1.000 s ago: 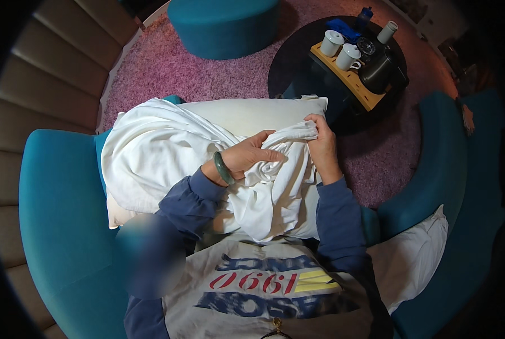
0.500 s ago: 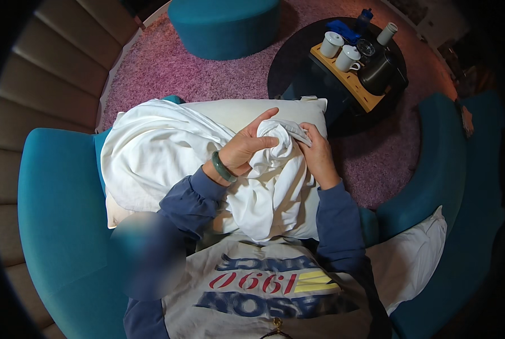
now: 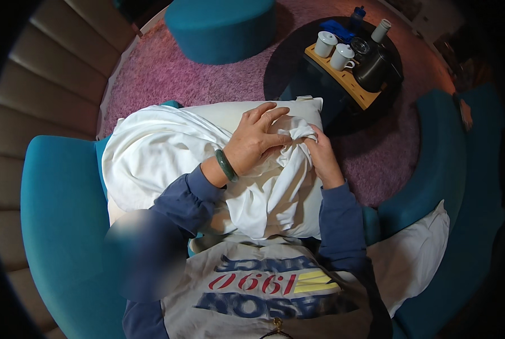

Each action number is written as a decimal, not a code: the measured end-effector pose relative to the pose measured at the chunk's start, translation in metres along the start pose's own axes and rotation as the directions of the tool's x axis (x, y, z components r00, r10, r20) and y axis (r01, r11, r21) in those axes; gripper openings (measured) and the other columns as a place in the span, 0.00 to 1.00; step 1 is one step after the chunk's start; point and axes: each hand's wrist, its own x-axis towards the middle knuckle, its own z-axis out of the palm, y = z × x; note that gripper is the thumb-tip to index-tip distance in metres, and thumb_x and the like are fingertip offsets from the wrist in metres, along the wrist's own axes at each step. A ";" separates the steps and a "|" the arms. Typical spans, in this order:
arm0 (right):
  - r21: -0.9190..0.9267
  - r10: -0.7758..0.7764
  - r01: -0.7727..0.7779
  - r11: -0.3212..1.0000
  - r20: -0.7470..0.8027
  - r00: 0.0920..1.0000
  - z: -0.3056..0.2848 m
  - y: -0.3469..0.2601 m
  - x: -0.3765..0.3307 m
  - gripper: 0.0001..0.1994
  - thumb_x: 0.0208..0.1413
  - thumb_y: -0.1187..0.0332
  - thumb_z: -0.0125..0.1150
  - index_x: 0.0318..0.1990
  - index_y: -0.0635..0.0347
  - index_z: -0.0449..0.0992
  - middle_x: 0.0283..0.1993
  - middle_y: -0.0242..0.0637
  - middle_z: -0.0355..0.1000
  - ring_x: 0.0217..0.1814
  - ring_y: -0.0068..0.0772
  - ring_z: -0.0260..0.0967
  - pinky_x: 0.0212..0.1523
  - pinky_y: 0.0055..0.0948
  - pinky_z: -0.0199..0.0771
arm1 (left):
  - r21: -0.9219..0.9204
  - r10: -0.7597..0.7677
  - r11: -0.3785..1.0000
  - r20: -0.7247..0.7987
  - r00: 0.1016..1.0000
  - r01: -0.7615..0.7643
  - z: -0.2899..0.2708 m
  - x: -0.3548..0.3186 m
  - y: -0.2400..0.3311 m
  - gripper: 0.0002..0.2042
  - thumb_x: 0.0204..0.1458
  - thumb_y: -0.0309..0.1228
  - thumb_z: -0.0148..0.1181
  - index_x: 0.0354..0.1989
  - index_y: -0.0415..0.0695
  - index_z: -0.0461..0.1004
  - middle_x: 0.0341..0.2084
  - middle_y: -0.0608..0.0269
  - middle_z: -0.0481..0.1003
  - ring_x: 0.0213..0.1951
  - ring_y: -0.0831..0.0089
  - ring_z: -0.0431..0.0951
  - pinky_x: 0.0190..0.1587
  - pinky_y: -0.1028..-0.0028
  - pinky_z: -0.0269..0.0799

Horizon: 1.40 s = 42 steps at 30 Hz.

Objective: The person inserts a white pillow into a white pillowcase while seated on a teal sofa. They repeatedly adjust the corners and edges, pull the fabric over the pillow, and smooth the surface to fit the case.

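A white pillow [image 3: 230, 116] lies across my lap, partly wrapped in a loose white pillowcase [image 3: 156, 150]. My left hand [image 3: 255, 138], with a green bangle at the wrist, lies flat on the pillow's upper part and presses a bunched fold of the case [image 3: 289, 133]. My right hand [image 3: 320, 155] grips that same bunched edge of the pillowcase from the right side. Both hands meet near the pillow's far right corner.
I sit on a curved teal sofa [image 3: 54, 214]. A second white pillow [image 3: 410, 260] lies to my right. On the pink rug [image 3: 167, 79] ahead stand a teal ottoman [image 3: 221, 28] and a round dark table [image 3: 297, 68] bearing a wooden tray with two white cups [image 3: 334, 51] and a dark kettle [image 3: 374, 70].
My left hand has slid up and right over the pillow and now lies flatter on it. The bunched fabric has been drawn toward the pillow's corner. My right hand stays on the edge.
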 end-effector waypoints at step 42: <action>-0.172 -0.065 0.040 0.984 -0.140 0.988 -0.054 0.038 -0.067 0.09 0.68 0.70 0.53 0.50 0.65 0.72 0.39 0.30 0.75 0.38 0.19 0.68 0.40 0.23 0.71 | -0.103 0.134 0.989 0.329 0.935 -0.105 -0.032 0.057 -0.037 0.06 0.52 0.23 0.65 0.38 0.44 0.78 0.40 0.57 0.77 0.50 0.55 0.76 0.52 0.61 0.72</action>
